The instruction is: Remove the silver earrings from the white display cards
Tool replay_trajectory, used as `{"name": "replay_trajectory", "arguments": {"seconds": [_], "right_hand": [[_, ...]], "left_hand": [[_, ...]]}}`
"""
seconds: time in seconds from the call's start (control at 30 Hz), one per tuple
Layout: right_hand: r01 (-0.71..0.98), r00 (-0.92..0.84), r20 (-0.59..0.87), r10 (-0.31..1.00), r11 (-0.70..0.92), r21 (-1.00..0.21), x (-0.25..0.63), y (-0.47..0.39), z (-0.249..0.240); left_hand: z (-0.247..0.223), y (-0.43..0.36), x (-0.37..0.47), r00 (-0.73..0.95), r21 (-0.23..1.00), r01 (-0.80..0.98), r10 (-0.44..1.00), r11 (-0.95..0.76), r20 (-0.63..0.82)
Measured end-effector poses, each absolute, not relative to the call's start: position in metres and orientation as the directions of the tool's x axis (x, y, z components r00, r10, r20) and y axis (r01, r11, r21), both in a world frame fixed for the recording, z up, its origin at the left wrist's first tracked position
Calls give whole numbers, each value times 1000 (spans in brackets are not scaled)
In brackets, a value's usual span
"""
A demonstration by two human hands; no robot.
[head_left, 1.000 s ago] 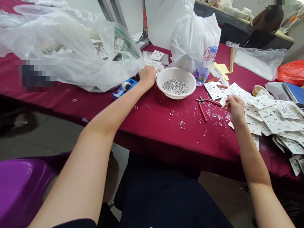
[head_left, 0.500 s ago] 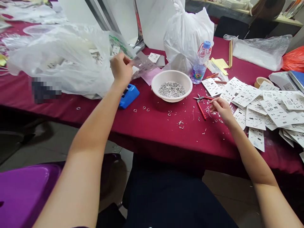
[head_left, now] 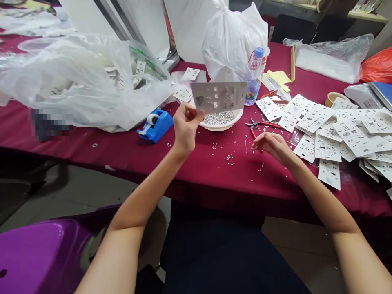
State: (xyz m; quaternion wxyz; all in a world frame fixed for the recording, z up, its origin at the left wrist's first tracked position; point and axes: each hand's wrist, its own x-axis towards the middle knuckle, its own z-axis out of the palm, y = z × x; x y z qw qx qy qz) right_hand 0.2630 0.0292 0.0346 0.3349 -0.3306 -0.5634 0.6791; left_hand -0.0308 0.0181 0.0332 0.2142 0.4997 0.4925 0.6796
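My left hand pinches the lower left corner of an earring card, a pale card with small metal pieces in rows. The card is held up in front of a white bowl and partly hides it. Small silver metal rings fill the bowl's bottom. Over the table, my right hand has its fingers loosely stretched with nothing visible in them. It covers part of the red-handled pliers. Loose metal bits lie on the cloth between the hands.
A blue tape dispenser stands left of my left hand. Behind it spreads a large clear plastic bag with cards inside. A water bottle and a tied white bag are at the back. Many cards pile up at right.
My left hand has moved right and toward me from beside the plastic bag, bringing the card in front of the bowl. My right hand has shifted slightly left, over the pliers' handle.
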Motion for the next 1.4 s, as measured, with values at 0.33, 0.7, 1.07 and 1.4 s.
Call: {"name": "replay_trajectory", "arguments": {"seconds": [0.33, 0.7, 1.07, 1.4], "right_hand": [[-198, -692, -145, 707, -379, -904, 258, 18, 39], [-196, -569, -79, 818, -228, -954, 251, 16, 32], [-133, -258, 4, 966, -32, -991, 267, 39, 29], [-115, -231, 28, 973, 2, -993, 266, 44, 23]], "left_hand": [[24, -10, 18, 615, -110, 736, 591, -668, 522], [25, -10, 27, 756, -167, 622, 531, -765, 383], [51, 27, -20, 272, 258, 863, 829, -435, 488], [14, -38, 9, 580, 214, 780, 808, -588, 109]]}}
